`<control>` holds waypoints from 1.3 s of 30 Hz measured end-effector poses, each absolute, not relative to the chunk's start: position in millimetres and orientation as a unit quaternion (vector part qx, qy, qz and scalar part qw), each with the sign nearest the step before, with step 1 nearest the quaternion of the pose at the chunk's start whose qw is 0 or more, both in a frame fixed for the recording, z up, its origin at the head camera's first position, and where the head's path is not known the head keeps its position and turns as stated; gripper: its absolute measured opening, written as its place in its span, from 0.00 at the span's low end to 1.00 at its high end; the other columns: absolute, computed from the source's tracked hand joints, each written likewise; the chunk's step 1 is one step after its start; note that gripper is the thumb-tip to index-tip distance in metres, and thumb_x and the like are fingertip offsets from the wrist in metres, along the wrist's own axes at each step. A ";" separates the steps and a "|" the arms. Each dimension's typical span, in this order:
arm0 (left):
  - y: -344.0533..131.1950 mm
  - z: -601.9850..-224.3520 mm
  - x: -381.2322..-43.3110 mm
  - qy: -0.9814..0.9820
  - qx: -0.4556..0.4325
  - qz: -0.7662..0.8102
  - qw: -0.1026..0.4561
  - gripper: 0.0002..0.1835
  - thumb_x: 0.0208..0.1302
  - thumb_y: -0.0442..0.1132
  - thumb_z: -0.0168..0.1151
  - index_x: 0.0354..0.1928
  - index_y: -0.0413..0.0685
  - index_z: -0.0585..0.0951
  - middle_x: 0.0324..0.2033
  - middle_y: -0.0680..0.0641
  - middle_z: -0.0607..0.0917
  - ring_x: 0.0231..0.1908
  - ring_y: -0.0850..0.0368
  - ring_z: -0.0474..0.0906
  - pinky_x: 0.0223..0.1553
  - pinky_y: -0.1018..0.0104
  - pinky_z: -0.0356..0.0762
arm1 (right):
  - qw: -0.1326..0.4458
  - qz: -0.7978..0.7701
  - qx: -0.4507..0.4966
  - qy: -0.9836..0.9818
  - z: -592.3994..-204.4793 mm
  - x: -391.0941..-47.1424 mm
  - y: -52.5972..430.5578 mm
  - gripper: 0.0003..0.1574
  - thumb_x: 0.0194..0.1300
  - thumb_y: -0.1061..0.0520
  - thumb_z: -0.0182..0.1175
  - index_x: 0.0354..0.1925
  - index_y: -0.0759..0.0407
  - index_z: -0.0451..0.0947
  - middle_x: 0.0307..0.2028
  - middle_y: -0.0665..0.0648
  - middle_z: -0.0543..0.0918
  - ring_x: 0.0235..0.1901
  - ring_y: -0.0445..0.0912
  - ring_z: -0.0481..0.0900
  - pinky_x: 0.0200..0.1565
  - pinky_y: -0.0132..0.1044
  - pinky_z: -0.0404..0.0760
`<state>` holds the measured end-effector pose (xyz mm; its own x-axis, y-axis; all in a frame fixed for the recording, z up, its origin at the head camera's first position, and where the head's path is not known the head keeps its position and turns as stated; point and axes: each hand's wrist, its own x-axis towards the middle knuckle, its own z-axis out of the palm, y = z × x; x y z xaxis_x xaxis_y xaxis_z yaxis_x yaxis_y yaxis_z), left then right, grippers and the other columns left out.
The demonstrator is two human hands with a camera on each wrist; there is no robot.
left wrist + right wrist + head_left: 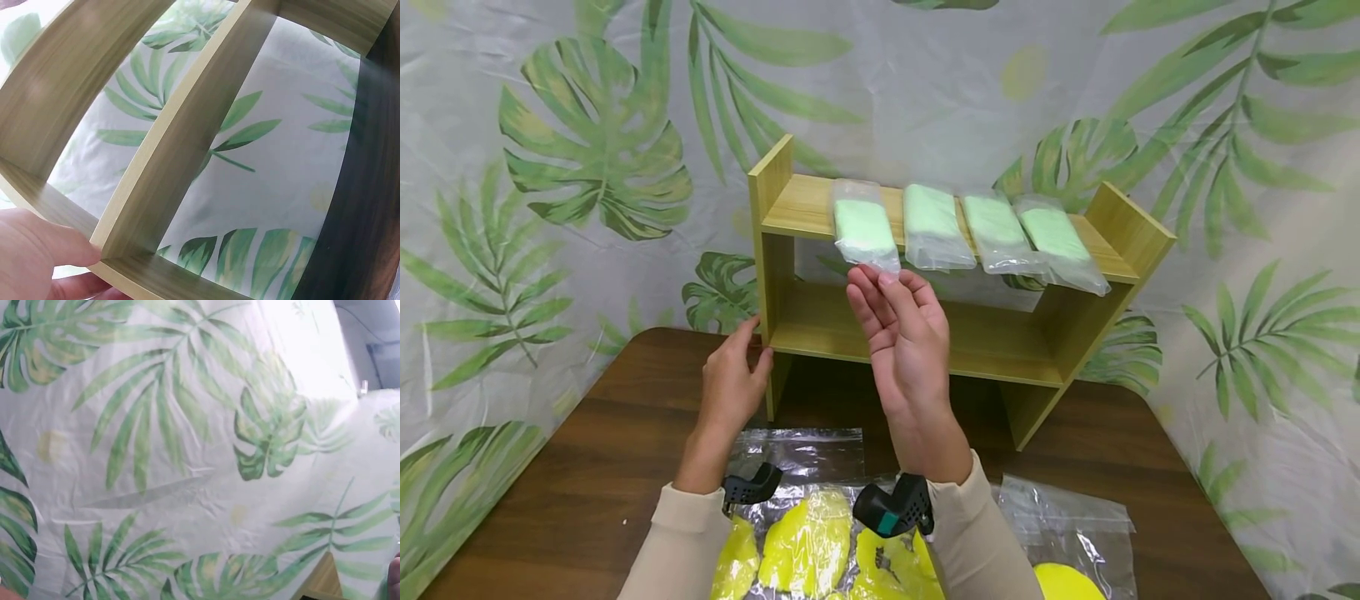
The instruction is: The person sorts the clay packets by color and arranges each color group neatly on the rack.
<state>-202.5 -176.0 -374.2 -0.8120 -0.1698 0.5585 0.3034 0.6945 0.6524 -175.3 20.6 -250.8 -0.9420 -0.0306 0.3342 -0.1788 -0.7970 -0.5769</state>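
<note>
A light wooden two-tier shelf (917,329) stands on the dark table. On its top board lies a row of several clear plastic bags with pale green slabs inside. My right hand (910,350), palm up, pinches the lower end of the leftmost green-filled bag (863,223) between thumb and fingers. At the shelf's left side panel, my left hand (733,379) holds the edge. The left wrist view has the left thumb (44,247) at the panel's front edge and fingers partly hidden outside it. In the right wrist view only a sliver of finger shows.
Clear bags with flattened yellow material (808,542) lie on the table (572,467) in front of the shelf. Another bag (1075,533) with a yellow piece is at front right. A leaf-patterned sheet (925,92) hangs behind the shelf.
</note>
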 end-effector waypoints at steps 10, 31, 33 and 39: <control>-176.3 -374.7 -203.3 -0.870 -0.036 -0.385 0.305 0.24 0.64 0.31 0.61 0.63 0.38 0.72 0.44 0.35 0.84 0.40 0.40 0.83 0.41 0.43 0.74 | 0.023 0.944 0.158 -0.288 -247.6 -176.5 19.1 0.04 0.70 0.65 0.53 0.42 0.61 0.68 0.47 0.66 0.82 0.49 0.53 0.83 0.55 0.45 0.75; -175.9 -374.9 -203.0 -0.871 -0.032 -0.384 0.304 0.24 0.64 0.31 0.60 0.63 0.37 0.72 0.44 0.34 0.83 0.42 0.38 0.81 0.44 0.41 0.73 | -0.109 0.928 0.248 -0.256 -266.1 -164.2 41.8 0.29 0.74 0.52 0.45 0.66 0.65 0.57 0.68 0.69 0.63 0.66 0.61 0.64 0.62 0.53 0.67; -176.0 -375.0 -203.5 -0.871 -0.033 -0.384 0.305 0.24 0.64 0.32 0.60 0.63 0.37 0.72 0.44 0.33 0.83 0.42 0.38 0.81 0.44 0.41 0.73 | -0.113 0.927 0.246 -0.260 -271.6 -161.9 47.4 0.27 0.75 0.52 0.44 0.65 0.64 0.59 0.68 0.69 0.63 0.66 0.62 0.64 0.62 0.53 0.66; -175.6 -374.2 -203.4 -0.871 -0.035 -0.386 0.303 0.24 0.65 0.31 0.59 0.63 0.37 0.72 0.44 0.34 0.83 0.42 0.38 0.82 0.43 0.41 0.73 | -0.107 0.917 0.242 -0.297 -290.4 -154.9 67.4 0.23 0.76 0.52 0.41 0.62 0.62 0.62 0.68 0.70 0.63 0.67 0.63 0.62 0.63 0.53 0.64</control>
<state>-203.4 -175.6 -374.2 -0.8136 -0.1732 0.5550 0.2946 0.7002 0.6504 -154.9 67.4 -290.4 -0.8603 -0.3399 0.3800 0.0525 -0.8003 -0.5972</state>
